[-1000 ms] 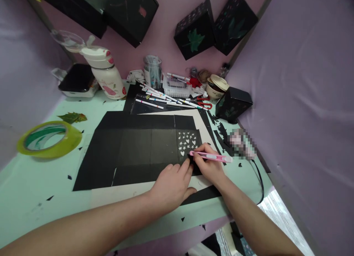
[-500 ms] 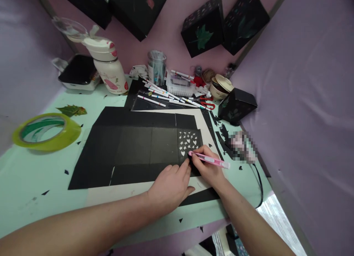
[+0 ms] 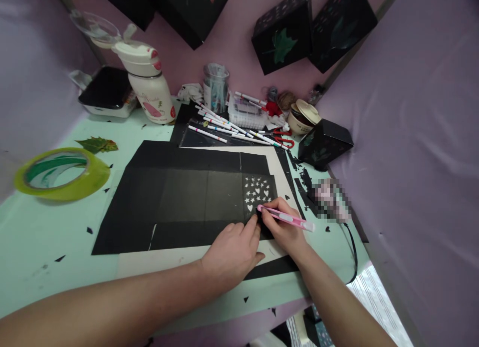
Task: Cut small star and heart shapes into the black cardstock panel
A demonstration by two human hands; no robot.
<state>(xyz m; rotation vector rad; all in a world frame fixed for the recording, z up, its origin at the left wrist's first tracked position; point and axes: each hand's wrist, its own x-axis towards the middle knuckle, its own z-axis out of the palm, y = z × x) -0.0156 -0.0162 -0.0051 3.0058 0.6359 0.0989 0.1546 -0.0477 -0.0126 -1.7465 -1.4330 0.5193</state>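
My right hand grips a pink craft knife like a pen, its tip down on a black sheet of card. Small star and heart cut-outs show white through the card's right panel, just beyond the tip. My left hand lies flat with fingers stretched out, pressing on the card's near edge beside the knife. Below the card is a white sheet, with more black card under it. The knife's blade is hidden by my fingers.
A yellow-green tape roll and a leaf lie at left. Behind stand a white bottle, a clear jar and several white markers. Red-handled scissors, a black box and black scraps are at right.
The view has shifted slightly, so the scene sits a little differently in the picture. Both hands and the knife keep nearly the same place on the card.
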